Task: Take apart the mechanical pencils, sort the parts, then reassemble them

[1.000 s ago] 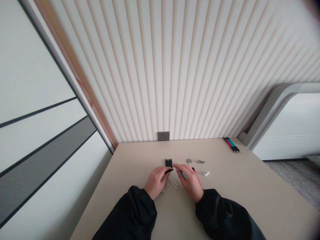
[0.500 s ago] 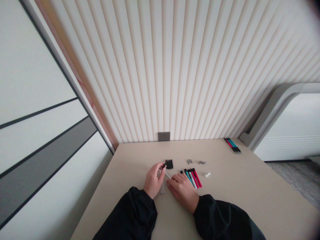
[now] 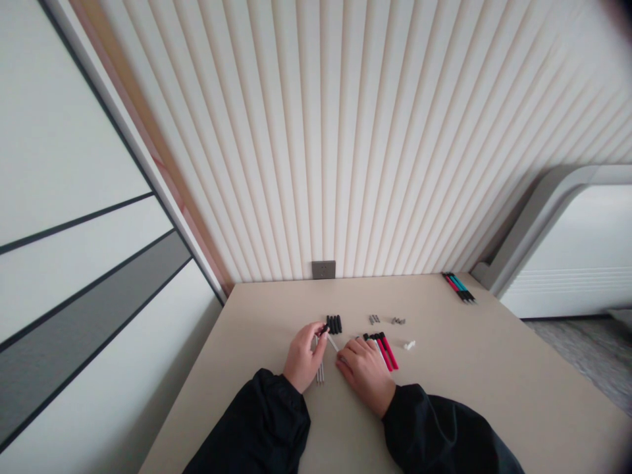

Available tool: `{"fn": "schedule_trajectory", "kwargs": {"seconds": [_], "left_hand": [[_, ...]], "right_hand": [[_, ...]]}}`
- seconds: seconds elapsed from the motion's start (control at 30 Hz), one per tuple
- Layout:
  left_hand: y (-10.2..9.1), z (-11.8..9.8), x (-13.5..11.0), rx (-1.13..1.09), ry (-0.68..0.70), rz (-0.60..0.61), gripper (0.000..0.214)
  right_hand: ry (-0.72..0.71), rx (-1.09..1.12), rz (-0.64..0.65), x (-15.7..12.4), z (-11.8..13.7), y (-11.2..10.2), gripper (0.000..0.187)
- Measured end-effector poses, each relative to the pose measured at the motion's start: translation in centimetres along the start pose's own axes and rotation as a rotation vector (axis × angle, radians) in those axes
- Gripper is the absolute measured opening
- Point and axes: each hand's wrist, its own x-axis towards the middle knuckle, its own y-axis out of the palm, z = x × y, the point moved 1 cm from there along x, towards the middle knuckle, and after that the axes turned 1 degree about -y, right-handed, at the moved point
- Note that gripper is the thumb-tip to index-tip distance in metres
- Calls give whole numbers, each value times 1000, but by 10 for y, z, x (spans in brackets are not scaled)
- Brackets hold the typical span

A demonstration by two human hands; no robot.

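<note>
My left hand [image 3: 305, 355] is closed in a pinch on a small black pen part [image 3: 323, 329], just left of a row of black pen grips [image 3: 334, 323] on the beige table [image 3: 454, 388]. My right hand [image 3: 363, 368] rests low on the table, its fingers curled at a thin white refill [image 3: 332, 343]. What those fingers hold is hidden. Red, white and black pen barrels [image 3: 384, 347] lie side by side at its far edge. More thin refills [image 3: 320, 374] show under my left hand.
Small grey springs or tips [image 3: 374, 319] and another grey cluster [image 3: 397, 321] lie beyond the barrels. A small white piece [image 3: 409, 344] sits to their right. Several assembled pens [image 3: 459, 286] lie at the far right corner. A grey wall socket [image 3: 323, 269] is behind the table.
My right hand drew back from the black grips toward me and settled by the white refill. The coloured barrels came into view. My left hand shifted slightly left, still pinching the black part.
</note>
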Motion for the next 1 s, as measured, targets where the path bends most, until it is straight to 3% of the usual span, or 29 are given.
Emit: {"fn": "schedule_trajectory", "kwargs": {"seconds": [0.3, 0.6, 1.0], "left_hand": [[0, 0, -1, -7, -14, 35, 17], [1, 0, 0, -13, -13, 48, 18], [1, 0, 0, -17, -34, 74, 19]], "right_hand": [[-44, -48, -14, 0, -4, 10, 18], [-143, -198, -31, 0, 2, 14, 5], [-119, -165, -37, -2, 6, 16, 11]]}}
